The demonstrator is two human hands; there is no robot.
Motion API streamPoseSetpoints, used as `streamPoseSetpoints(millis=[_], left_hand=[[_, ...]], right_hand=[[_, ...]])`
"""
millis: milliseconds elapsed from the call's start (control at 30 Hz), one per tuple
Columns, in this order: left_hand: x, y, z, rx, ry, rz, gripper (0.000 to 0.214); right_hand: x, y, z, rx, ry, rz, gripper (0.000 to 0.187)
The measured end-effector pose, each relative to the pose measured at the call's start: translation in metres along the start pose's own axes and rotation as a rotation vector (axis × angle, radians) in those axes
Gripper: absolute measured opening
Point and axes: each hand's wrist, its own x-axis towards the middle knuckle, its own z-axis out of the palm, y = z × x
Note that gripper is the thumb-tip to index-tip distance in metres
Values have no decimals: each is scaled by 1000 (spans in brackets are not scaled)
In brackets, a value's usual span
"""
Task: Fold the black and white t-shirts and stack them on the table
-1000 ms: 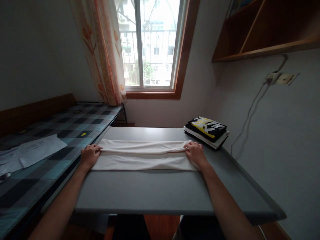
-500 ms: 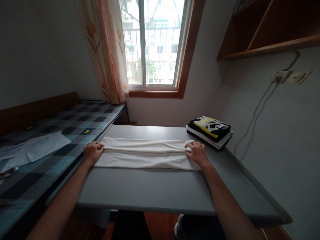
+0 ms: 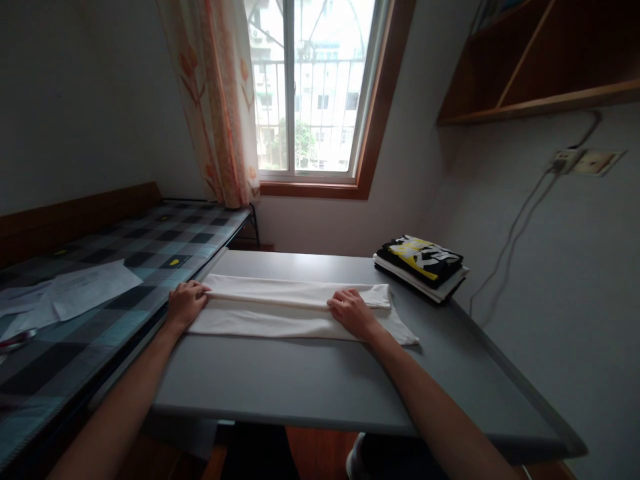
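A white cloth garment point(image 3: 270, 323) lies across the grey table, with its far part folded over toward me into a long strip. At the strip's left end, my left hand point(image 3: 187, 305) is closed on the folded edge, thumb and fingers pinching it. My right hand point(image 3: 353, 312) rests on the cloth right of the middle, fingers curled and closed at the fold's near edge. Beyond it, the fold's right end lies loose, and a slanted corner of the lower layer reaches out to the right. My palms hide the cloth beneath them.
A stack of folded dark and white clothes point(image 3: 421, 261) sits at the far right of the grey table point(image 3: 295, 380). On the left is a bed with a checked mattress point(image 3: 200, 230) and papers point(image 3: 95, 290). A cord point(image 3: 515, 230) hangs along the right wall.
My right hand has moved left along the fold from its right end, leaving that end and the lower corner uncovered. The cloth lies smoother. My left hand stays in place.
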Motion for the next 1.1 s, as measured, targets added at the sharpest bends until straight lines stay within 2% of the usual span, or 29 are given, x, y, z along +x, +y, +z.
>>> streamPoseSetpoints(millis=[133, 200, 300, 400, 500, 633, 733, 800, 867, 967, 1100], left_hand=[[-1, 1, -1, 10, -13, -26, 25], [-1, 0, -2, 11, -22, -44, 26], [-1, -1, -2, 0, -38, -59, 27], [-1, -2, -1, -12, -44, -70, 27], [-1, -4, -1, -14, -48, -76, 27], [-2, -2, -2, -18, -40, -75, 27], [-2, 5, -2, -28, 17, -56, 28], [-2, 13, -1, -47, 69, 6, 31], [-2, 21, 1, -77, 86, 113, 36], [-2, 30, 8, -92, -7, 262, 45], [-2, 29, 19, -27, -217, 236, 57]], right_hand=[[-20, 24, -7, -10, -15, 73, 27], [-31, 44, -12, -31, -23, 163, 21], [-47, 71, -16, -80, -34, 348, 21], [-58, 84, -17, -103, -12, 415, 21], [-63, 82, -18, -103, -4, 406, 19], [-60, 73, -20, -75, -56, 442, 18], [-48, 68, -19, -38, 20, 488, 27], [-36, 63, -14, -5, 75, 462, 35], [-25, 56, -5, 16, 63, 408, 44], [-16, 46, 12, 1, -59, 370, 53], [-21, 53, 25, 6, -239, 373, 61]])
